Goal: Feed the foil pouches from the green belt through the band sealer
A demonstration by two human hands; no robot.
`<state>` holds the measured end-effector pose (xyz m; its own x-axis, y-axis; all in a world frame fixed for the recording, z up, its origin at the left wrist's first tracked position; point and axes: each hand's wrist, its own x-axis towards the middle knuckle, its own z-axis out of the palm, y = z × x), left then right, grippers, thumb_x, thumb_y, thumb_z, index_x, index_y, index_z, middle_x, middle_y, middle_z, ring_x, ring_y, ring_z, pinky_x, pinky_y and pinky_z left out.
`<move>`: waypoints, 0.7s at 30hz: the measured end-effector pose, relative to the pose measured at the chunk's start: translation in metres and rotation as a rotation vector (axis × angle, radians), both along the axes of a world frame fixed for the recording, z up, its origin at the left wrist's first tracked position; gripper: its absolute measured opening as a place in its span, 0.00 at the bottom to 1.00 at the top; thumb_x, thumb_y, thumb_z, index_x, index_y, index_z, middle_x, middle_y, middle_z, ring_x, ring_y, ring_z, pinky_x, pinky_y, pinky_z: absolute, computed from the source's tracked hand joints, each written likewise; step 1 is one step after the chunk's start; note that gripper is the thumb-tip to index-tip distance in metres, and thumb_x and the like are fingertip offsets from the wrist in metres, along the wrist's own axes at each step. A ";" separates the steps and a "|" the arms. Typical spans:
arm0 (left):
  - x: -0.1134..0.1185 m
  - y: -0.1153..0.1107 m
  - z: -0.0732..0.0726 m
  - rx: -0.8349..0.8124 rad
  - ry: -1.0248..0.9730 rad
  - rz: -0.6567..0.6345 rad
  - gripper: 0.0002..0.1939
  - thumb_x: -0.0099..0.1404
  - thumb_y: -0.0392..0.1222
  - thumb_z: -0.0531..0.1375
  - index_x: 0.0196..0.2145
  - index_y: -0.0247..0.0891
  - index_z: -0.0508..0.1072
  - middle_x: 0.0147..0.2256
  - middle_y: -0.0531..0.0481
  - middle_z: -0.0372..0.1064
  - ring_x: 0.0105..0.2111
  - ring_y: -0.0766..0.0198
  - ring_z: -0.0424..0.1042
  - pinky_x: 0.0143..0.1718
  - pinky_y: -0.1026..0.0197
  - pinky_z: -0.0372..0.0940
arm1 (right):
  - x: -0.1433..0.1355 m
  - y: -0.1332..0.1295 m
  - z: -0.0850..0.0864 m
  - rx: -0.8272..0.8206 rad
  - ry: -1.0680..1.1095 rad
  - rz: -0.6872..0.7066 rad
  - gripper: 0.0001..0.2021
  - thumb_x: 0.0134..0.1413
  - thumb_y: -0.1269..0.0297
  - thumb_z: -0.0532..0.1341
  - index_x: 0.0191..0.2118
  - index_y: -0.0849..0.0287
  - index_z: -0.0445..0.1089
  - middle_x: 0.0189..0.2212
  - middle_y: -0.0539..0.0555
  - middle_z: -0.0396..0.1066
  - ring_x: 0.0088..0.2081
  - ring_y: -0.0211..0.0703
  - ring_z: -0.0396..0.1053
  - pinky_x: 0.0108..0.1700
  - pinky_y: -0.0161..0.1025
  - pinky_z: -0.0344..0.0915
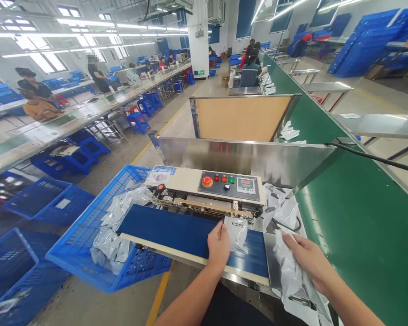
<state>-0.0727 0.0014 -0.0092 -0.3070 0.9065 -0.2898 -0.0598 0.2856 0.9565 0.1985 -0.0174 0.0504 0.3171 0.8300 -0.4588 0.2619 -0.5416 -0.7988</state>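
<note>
My left hand (219,244) pinches the left edge of a small white plastic bag (237,232), whose top edge meets the sealing machine (187,182) above the blue belt (170,231). To the right, my right hand (308,258) has its fingers closed on another white bag (289,267), over the metal plate at the belt's right end. More white bags hang below that hand. The machine's panel carries a red knob, small coloured buttons and a display.
A blue crate (75,246) holding white bags (114,231) stands left of the machine. More bags (282,206) lie at its right. Behind is a metal partition (231,158); a green conveyor (353,213) runs along the right. People sit at distant benches.
</note>
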 end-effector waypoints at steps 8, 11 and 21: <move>0.032 -0.052 0.054 0.195 -0.035 -0.651 0.32 0.61 0.54 0.76 0.59 0.36 0.84 0.55 0.34 0.82 0.52 0.43 0.80 0.51 0.51 0.75 | -0.041 -0.023 0.019 0.044 0.156 0.045 0.32 0.53 0.27 0.66 0.40 0.54 0.85 0.33 0.56 0.85 0.36 0.59 0.82 0.36 0.45 0.79; 0.048 -0.038 0.067 0.172 -0.173 -0.733 0.30 0.62 0.58 0.74 0.55 0.34 0.86 0.50 0.37 0.84 0.49 0.46 0.79 0.51 0.52 0.74 | -0.043 -0.024 0.023 0.026 0.290 0.005 0.35 0.49 0.27 0.68 0.47 0.55 0.85 0.35 0.57 0.85 0.36 0.60 0.83 0.33 0.46 0.79; 0.071 -0.011 0.033 0.056 -0.410 -0.576 0.41 0.63 0.79 0.66 0.39 0.31 0.87 0.31 0.43 0.78 0.32 0.57 0.73 0.40 0.56 0.70 | -0.013 -0.025 0.023 0.138 0.143 -0.036 0.33 0.44 0.35 0.77 0.50 0.55 0.87 0.55 0.63 0.84 0.62 0.66 0.78 0.60 0.50 0.77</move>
<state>-0.0021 -0.0095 0.0234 0.3496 0.9088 -0.2279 -0.2721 0.3312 0.9035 0.1853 -0.0426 0.0730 0.2879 0.8772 -0.3842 0.1231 -0.4318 -0.8936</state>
